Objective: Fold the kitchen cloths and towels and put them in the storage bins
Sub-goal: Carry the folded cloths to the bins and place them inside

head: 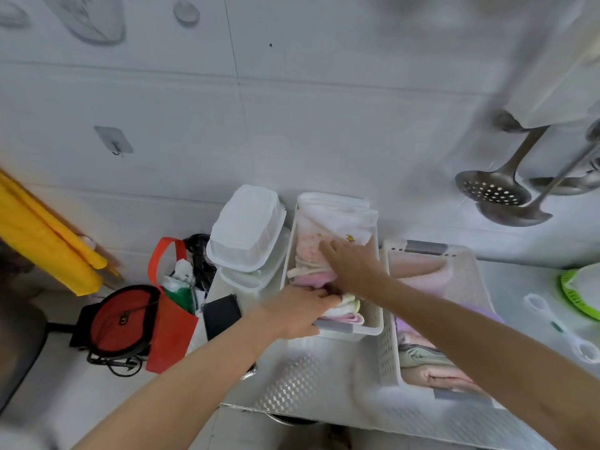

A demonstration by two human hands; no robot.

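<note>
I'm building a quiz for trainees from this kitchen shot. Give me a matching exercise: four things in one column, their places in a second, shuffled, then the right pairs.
Things
1. phone
2. slotted spoon
3. red bag
4. clear lidded boxes

Places
A. hanging on the wall, upper right
B. on the floor, left of the counter
C. stacked at the back of the counter, left of the bin with the white towel
D. lying flat on the counter's left edge

Pairs: 1-D, 2-A, 3-B, 4-C

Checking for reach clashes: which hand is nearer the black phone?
Left. The left hand is at the smaller bin's front, just right of the black phone; the right hand lies farther, over the bin's cloths.
</note>
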